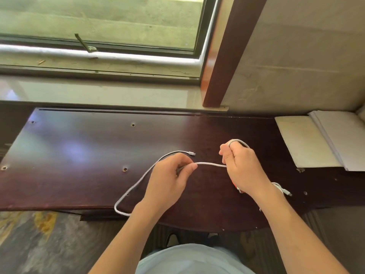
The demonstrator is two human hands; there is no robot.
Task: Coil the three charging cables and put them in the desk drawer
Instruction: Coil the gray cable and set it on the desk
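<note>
A white charging cable [136,186] lies in a long loop on the dark wooden desk [79,147], its plug end near the desk's middle. My left hand [167,178] pinches the cable between thumb and fingers. My right hand [241,167] grips a small loop of the same cable, which arches over its fingers. A straight stretch of cable runs between the two hands. Under my right wrist lie a second white cable [282,189] and an orange-red cable end [238,188], mostly hidden. No drawer shows.
White boards [308,141] are stacked at the desk's right end against the wall. A window sill [98,91] and a brown window frame post [221,66] stand behind the desk. Small screw holes dot the desk top. The desk's front edge curves near my body.
</note>
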